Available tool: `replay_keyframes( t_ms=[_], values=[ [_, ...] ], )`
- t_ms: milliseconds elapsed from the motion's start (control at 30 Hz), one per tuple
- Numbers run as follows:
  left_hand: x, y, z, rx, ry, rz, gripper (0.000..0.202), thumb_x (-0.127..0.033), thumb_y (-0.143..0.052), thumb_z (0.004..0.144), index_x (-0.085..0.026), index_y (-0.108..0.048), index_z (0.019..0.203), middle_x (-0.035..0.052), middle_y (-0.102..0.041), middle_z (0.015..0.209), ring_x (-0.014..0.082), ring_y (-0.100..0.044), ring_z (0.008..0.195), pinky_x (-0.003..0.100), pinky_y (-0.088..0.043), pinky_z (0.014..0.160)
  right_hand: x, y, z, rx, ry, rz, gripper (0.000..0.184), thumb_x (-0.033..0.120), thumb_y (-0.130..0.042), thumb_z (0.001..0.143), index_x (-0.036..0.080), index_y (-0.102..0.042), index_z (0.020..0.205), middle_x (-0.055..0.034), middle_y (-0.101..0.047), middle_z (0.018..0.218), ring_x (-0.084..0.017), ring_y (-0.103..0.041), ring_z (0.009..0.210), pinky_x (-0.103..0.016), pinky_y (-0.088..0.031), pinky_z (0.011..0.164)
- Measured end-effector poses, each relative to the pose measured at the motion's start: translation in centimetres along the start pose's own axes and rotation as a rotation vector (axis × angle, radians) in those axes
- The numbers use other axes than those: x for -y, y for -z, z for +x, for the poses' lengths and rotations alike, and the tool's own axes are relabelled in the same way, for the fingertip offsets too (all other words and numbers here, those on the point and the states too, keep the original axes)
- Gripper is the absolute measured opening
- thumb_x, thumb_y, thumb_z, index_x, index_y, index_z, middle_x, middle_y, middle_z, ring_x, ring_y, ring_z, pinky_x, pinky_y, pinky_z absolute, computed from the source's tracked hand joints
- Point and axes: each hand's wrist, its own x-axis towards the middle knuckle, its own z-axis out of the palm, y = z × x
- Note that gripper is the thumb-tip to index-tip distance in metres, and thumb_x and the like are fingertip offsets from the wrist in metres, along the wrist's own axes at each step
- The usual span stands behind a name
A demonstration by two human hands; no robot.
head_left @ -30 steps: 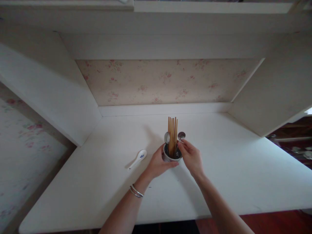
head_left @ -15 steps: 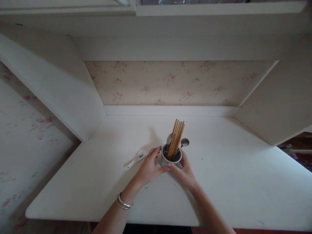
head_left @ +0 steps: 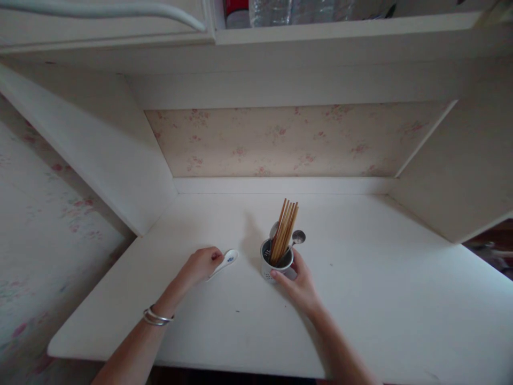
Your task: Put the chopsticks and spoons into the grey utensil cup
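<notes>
My right hand (head_left: pixel 298 280) is wrapped round the right side of a white utensil holder (head_left: pixel 272 275), thumb in front. The holder stands upright on the desk and has small holes in its wall. A bundle of wooden chopsticks (head_left: pixel 285 230) leans in it, with one metal spoon (head_left: pixel 298 237) to the right and another metal spoon (head_left: pixel 274 230) to the left. Left of it, my left hand (head_left: pixel 205 263) is closed at the handle of a white ceramic spoon (head_left: pixel 230 258) with a blue motif. This spoon lies on the desk, its handle partly hidden by the fingers.
The white desk (head_left: pixel 380 299) is bounded by side panels (head_left: pixel 104 144) and a flowered back wall (head_left: pixel 256 141). Overhead runs a shelf (head_left: pixel 340 35) with clear plastic items (head_left: pixel 300 12) on it. A cabinet door handle (head_left: pixel 120 9) shows at upper left.
My left hand has let go of the utensil holder and moved left to the ceramic spoon. The right hand keeps hold of the holder. The view has tilted up slightly.
</notes>
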Motion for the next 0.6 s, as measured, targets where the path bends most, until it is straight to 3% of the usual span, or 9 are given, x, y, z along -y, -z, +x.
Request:
replay_keyframes(
  t_ms=[133, 300, 400, 533, 600],
  values=[
    [-0.2, -0.8, 1.3, 0.032, -0.006, 0.010, 0.031, -0.043, -0.049, 0.085, -0.019, -0.067, 0.080, 0.0025, -0.069, 0.076, 0.0166, -0.061, 0.070, 0.022, -0.034, 0.059, 0.1, 0.1, 0.0, -0.008, 0.026, 0.018, 0.072, 0.040, -0.081, 0.073, 0.027, -0.047, 0.135, -0.0103, -0.062, 0.130, -0.030, -0.061, 0.114, -0.050, -0.047, 0.100],
    [-1.0, -0.6, 1.9, 0.093, 0.033, 0.007, 0.026, -0.036, -0.049, 0.082, -0.019, -0.062, 0.068, 0.0020, -0.067, 0.063, 0.0161, -0.060, 0.062, 0.022, -0.034, 0.057, 0.4, 0.0, 0.1, -0.008, 0.034, 0.021, 0.069, 0.040, -0.080, 0.073, 0.027, -0.049, 0.134, -0.0097, -0.063, 0.128, -0.030, -0.061, 0.114, -0.049, -0.048, 0.099],
    [-1.7, 0.1, 1.7, 0.103, 0.052, -0.003, 0.030, -0.035, -0.042, 0.086, -0.019, -0.057, 0.066, 0.0011, -0.063, 0.055, 0.0151, -0.058, 0.051, 0.023, -0.035, 0.054, 0.4, 0.0, 0.1, -0.020, 0.034, 0.005, 0.070, 0.040, -0.080, 0.073, 0.026, -0.048, 0.135, -0.0101, -0.062, 0.130, -0.030, -0.060, 0.116, -0.051, -0.046, 0.101],
    [-3.5, 2.1, 1.1, 0.007, 0.019, 0.007, 0.032, -0.037, -0.041, 0.088, -0.020, -0.053, 0.064, 0.0011, -0.063, 0.054, 0.0147, -0.059, 0.050, 0.024, -0.037, 0.054, 0.4, 0.0, 0.1, -0.025, 0.039, -0.001, 0.069, 0.041, -0.079, 0.073, 0.026, -0.050, 0.133, -0.0100, -0.062, 0.129, -0.031, -0.060, 0.116, -0.052, -0.046, 0.101],
    [-5.0, 3.4, 0.8, -0.043, 0.027, -0.099, 0.030, -0.038, -0.042, 0.089, -0.020, -0.053, 0.068, 0.0013, -0.066, 0.060, 0.0146, -0.061, 0.051, 0.024, -0.040, 0.054, 0.4, 0.0, 0.1, -0.025, 0.041, 0.003, 0.068, 0.041, -0.079, 0.073, 0.026, -0.050, 0.133, -0.0101, -0.062, 0.128, -0.031, -0.060, 0.116, -0.052, -0.046, 0.101]
  ],
)
